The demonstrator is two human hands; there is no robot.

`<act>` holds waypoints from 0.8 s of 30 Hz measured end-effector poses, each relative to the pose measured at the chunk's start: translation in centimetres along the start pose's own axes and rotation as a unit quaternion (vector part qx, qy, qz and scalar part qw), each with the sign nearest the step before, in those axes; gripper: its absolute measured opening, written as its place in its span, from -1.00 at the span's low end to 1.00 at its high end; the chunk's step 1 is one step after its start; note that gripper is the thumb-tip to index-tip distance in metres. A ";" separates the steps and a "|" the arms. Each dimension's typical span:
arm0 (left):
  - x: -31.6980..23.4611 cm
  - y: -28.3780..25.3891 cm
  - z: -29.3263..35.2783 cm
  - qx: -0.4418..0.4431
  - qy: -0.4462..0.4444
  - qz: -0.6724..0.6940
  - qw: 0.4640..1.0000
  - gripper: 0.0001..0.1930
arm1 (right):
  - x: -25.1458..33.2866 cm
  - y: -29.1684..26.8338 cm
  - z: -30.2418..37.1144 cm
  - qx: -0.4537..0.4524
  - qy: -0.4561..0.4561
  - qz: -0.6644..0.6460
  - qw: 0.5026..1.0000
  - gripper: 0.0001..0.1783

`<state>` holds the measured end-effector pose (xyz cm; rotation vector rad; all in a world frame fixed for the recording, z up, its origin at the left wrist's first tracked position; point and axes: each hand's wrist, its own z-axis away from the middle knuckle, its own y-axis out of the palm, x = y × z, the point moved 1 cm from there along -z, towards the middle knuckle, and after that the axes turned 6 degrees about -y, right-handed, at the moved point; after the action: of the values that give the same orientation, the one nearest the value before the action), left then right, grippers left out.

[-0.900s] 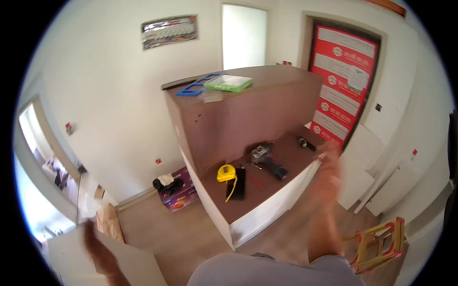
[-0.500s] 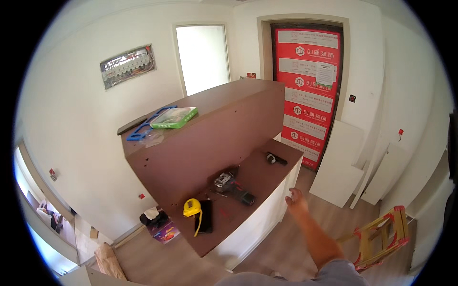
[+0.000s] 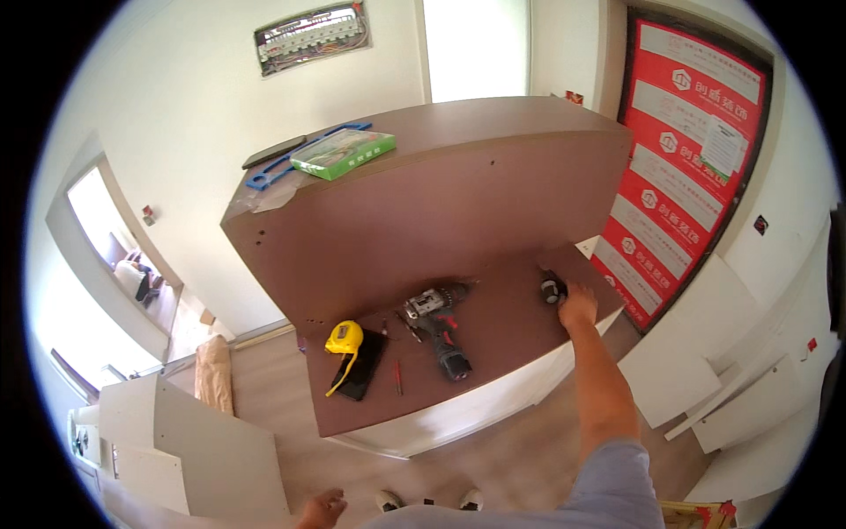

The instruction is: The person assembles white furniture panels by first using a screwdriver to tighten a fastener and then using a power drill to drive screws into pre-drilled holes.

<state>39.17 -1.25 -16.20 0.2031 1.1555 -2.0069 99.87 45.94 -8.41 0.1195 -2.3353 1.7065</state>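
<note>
My right hand (image 3: 578, 307) has its fingers closed over the black end of a small dark cylindrical tool (image 3: 551, 288) with a pale metallic end, lying at the right of the brown cabinet ledge (image 3: 502, 331); its exact kind is not clear. Low at the bottom edge, my left hand (image 3: 324, 509) hangs away from the cabinet, fingers loosely bent and apart, with nothing visible in it. Mid-ledge lies a cordless drill (image 3: 437, 328). To its left, a yellow tape measure (image 3: 345, 337) rests against a black phone-like slab (image 3: 361, 375), beside a thin red pen-like stick (image 3: 397, 377).
On the upper brown top lie a green-and-clear box (image 3: 344, 154), a blue frame-like tool (image 3: 280, 169) and a dark flat bar (image 3: 273, 152). White panels (image 3: 679, 353) lean at the right; others (image 3: 216, 441) stand at lower left. Another person (image 3: 132, 278) shows through a doorway.
My right hand has moved from beside the cabinet onto the small dark tool. My left hand has come into view. The view has shifted, placing the cabinet closer.
</note>
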 end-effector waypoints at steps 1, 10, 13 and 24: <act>0.1 0.7 1.8 0.008 0.005 -0.012 1.000 -0.51 | -0.6 0.7 -0.5 -0.025 0.011 -0.005 1.000 -0.40; 15.6 6.1 8.6 0.005 -0.246 0.079 0.966 -0.50 | 4.7 0.2 10.7 -0.220 0.104 -0.603 0.759 -0.55; 22.0 7.4 10.0 -0.005 -0.282 0.122 0.952 -0.50 | 12.8 0.3 24.0 -0.186 -0.007 -0.626 0.757 -0.74; 50.6 4.3 18.3 -0.163 -0.292 0.204 0.920 -0.49 | 54.1 4.4 57.0 0.522 -0.221 -0.511 0.647 -0.47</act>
<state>12.48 -44.94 -33.39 -0.2914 0.9376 -1.3440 38.13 -2.37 -15.46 1.7766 -0.6174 2.0453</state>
